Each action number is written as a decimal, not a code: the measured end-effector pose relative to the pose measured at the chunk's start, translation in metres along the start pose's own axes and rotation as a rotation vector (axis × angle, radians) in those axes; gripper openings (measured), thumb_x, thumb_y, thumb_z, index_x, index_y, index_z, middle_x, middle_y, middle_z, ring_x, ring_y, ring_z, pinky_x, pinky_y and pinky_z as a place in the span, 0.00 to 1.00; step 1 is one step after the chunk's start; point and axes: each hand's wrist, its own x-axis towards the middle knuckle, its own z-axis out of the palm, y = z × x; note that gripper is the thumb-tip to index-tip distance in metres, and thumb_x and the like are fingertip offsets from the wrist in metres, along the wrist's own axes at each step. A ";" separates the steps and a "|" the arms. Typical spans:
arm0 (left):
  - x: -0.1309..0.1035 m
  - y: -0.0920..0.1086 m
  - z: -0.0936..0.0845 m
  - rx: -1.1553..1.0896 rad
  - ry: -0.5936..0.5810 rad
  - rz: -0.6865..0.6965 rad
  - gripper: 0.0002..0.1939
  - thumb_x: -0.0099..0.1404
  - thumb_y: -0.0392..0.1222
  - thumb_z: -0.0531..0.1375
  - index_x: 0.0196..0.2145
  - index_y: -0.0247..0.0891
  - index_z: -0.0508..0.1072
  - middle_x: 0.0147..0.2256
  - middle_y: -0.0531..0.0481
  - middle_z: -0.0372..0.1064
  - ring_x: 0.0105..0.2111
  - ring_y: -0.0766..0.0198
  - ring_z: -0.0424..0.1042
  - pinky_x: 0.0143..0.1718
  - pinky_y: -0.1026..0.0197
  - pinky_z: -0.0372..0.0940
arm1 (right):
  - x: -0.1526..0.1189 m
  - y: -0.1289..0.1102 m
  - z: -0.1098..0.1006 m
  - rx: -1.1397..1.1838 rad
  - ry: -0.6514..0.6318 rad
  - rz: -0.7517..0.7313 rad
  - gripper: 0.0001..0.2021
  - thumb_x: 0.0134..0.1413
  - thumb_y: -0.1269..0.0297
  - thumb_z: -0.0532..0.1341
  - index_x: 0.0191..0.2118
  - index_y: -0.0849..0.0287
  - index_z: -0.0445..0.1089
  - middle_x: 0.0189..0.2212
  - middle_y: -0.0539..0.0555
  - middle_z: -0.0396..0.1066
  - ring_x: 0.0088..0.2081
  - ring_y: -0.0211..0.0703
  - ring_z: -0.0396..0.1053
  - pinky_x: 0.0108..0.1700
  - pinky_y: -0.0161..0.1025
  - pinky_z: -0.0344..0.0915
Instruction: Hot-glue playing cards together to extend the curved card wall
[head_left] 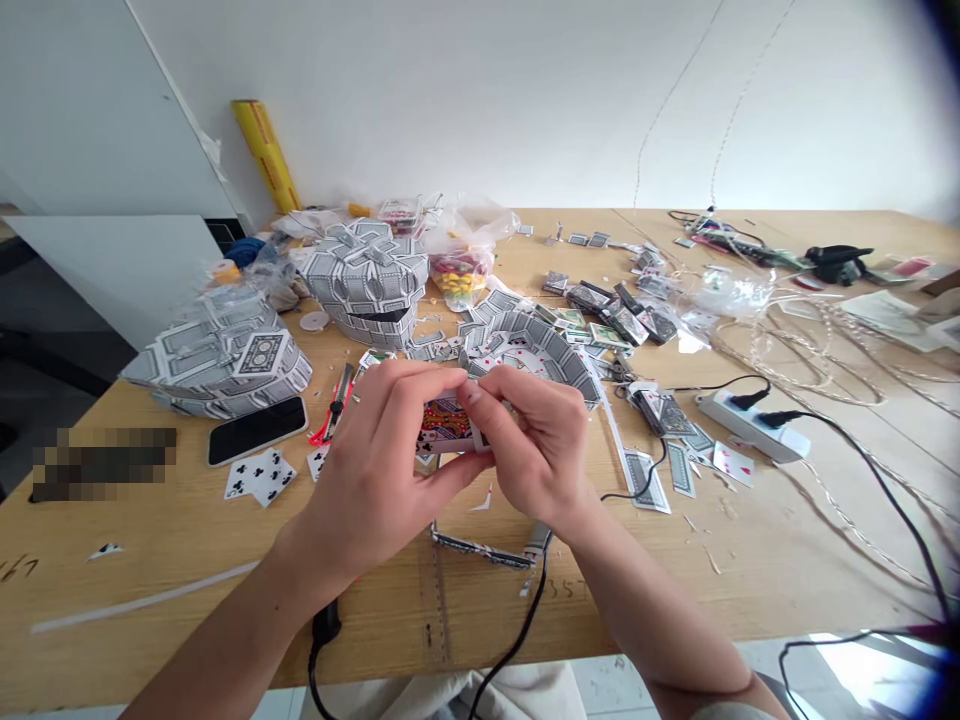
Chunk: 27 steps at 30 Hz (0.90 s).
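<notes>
Above the middle of the wooden table, my left hand [386,460] is closed round a playing card piece [446,425] with a colourful face-card print. My right hand [536,440] pinches the piece's right end, its fingertips touching those of my left hand. Both hands hide part of the piece. Behind them lies an open ring-shaped structure [551,345] built of folded cards. A thin strip assembly of cards [480,547] is on the table below the hands. A red utility knife [337,405] lies left of my left hand.
Two card-built boxes [217,365] [367,275] stand at left. A phone [257,430] lies before one. A bag of colourful pieces [461,270] is behind. At right are a power strip [754,425], black cables, coiled cord [795,360] and scattered cards [646,482].
</notes>
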 end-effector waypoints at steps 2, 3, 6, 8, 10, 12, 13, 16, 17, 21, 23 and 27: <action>0.000 0.000 0.000 -0.010 -0.001 0.000 0.25 0.68 0.40 0.71 0.58 0.40 0.67 0.51 0.41 0.73 0.53 0.52 0.76 0.56 0.49 0.74 | -0.001 0.001 0.001 0.006 0.006 -0.003 0.18 0.71 0.68 0.62 0.26 0.58 0.62 0.22 0.43 0.55 0.25 0.32 0.52 0.28 0.35 0.53; 0.000 0.001 0.000 -0.016 -0.001 -0.001 0.25 0.68 0.41 0.71 0.58 0.40 0.67 0.51 0.42 0.73 0.53 0.53 0.76 0.55 0.49 0.74 | -0.001 0.001 0.001 0.011 0.008 0.001 0.19 0.71 0.68 0.62 0.26 0.58 0.62 0.22 0.43 0.54 0.25 0.32 0.51 0.28 0.35 0.52; -0.001 0.001 0.001 -0.032 -0.006 -0.016 0.25 0.68 0.40 0.71 0.58 0.41 0.67 0.51 0.42 0.73 0.53 0.53 0.76 0.55 0.50 0.74 | -0.002 0.001 0.003 0.030 0.009 0.015 0.19 0.72 0.68 0.61 0.26 0.58 0.61 0.22 0.43 0.54 0.25 0.32 0.50 0.27 0.35 0.51; -0.001 0.002 0.001 -0.043 -0.012 -0.030 0.26 0.67 0.38 0.72 0.59 0.41 0.67 0.52 0.43 0.73 0.53 0.53 0.76 0.55 0.50 0.74 | -0.002 0.000 0.004 0.041 0.014 0.022 0.20 0.72 0.69 0.61 0.25 0.58 0.58 0.21 0.43 0.53 0.24 0.32 0.49 0.27 0.35 0.50; -0.001 0.002 0.000 -0.054 -0.019 -0.041 0.27 0.67 0.38 0.72 0.59 0.41 0.67 0.52 0.42 0.73 0.53 0.52 0.75 0.55 0.50 0.74 | -0.002 0.000 0.006 0.047 0.021 0.031 0.22 0.72 0.68 0.60 0.24 0.57 0.55 0.21 0.43 0.51 0.24 0.32 0.47 0.26 0.36 0.49; -0.001 0.001 0.000 -0.052 -0.028 -0.049 0.29 0.67 0.38 0.72 0.61 0.41 0.67 0.53 0.42 0.73 0.54 0.52 0.75 0.56 0.49 0.74 | -0.001 0.000 0.006 0.046 0.030 0.043 0.24 0.73 0.66 0.60 0.23 0.57 0.53 0.20 0.43 0.48 0.24 0.32 0.45 0.25 0.37 0.47; -0.001 0.001 0.000 -0.046 -0.029 -0.056 0.30 0.67 0.38 0.72 0.62 0.41 0.66 0.54 0.41 0.73 0.55 0.51 0.75 0.57 0.49 0.73 | 0.000 0.000 0.006 0.045 0.032 0.053 0.25 0.73 0.64 0.60 0.23 0.57 0.53 0.20 0.44 0.48 0.23 0.33 0.45 0.25 0.37 0.46; -0.001 -0.002 0.000 -0.015 -0.020 -0.085 0.33 0.67 0.42 0.73 0.64 0.42 0.65 0.54 0.41 0.72 0.54 0.49 0.75 0.56 0.48 0.74 | 0.002 0.000 0.004 0.071 0.003 0.102 0.23 0.75 0.60 0.59 0.24 0.58 0.61 0.21 0.45 0.54 0.24 0.33 0.51 0.26 0.37 0.50; -0.001 -0.003 0.000 -0.002 -0.012 -0.095 0.33 0.66 0.44 0.73 0.64 0.43 0.65 0.53 0.41 0.73 0.54 0.49 0.75 0.55 0.47 0.74 | 0.002 0.000 0.003 0.100 -0.015 0.124 0.21 0.75 0.60 0.59 0.26 0.58 0.67 0.22 0.45 0.60 0.25 0.33 0.55 0.27 0.36 0.54; -0.002 -0.006 0.000 0.047 0.010 -0.098 0.29 0.68 0.46 0.71 0.62 0.44 0.66 0.53 0.41 0.72 0.55 0.48 0.75 0.55 0.46 0.74 | 0.004 -0.001 0.002 0.241 -0.009 0.191 0.05 0.70 0.65 0.63 0.40 0.57 0.76 0.32 0.49 0.75 0.32 0.36 0.71 0.34 0.35 0.68; -0.002 -0.006 0.001 0.058 0.009 -0.077 0.26 0.70 0.44 0.70 0.61 0.42 0.66 0.53 0.40 0.72 0.55 0.49 0.75 0.56 0.45 0.73 | 0.004 -0.001 0.003 0.257 0.015 0.202 0.03 0.67 0.67 0.65 0.39 0.57 0.77 0.33 0.48 0.77 0.32 0.36 0.73 0.34 0.35 0.70; -0.002 -0.005 0.002 0.071 0.005 -0.044 0.24 0.71 0.43 0.69 0.60 0.39 0.67 0.52 0.39 0.72 0.54 0.49 0.75 0.55 0.45 0.73 | 0.003 -0.001 0.005 0.236 0.025 0.198 0.03 0.67 0.67 0.66 0.39 0.56 0.77 0.32 0.48 0.78 0.31 0.35 0.74 0.33 0.35 0.72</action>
